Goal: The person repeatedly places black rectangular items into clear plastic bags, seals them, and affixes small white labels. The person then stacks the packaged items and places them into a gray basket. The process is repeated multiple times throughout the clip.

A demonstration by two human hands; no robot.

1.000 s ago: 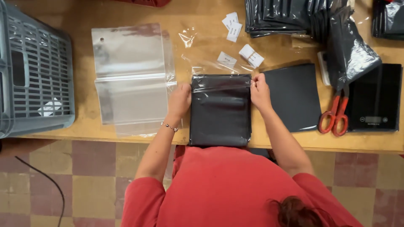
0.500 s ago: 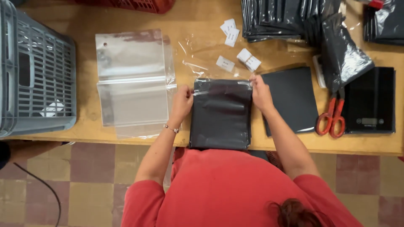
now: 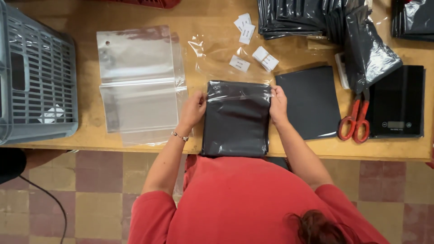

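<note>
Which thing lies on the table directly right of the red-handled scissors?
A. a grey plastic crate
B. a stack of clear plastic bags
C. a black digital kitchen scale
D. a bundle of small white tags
C: the black digital kitchen scale sits just right of the red-handled scissors, near the table's right end, while the person's left hand and right hand hold the black folded bag further left.

Your wooden table point(image 3: 90, 13) carries clear bags point(image 3: 138, 86), the black bagged packet point(image 3: 236, 119), white labels point(image 3: 253, 43), red scissors point(image 3: 355, 119), a black scale point(image 3: 398, 101) and a grey crate point(image 3: 38, 77).
</note>
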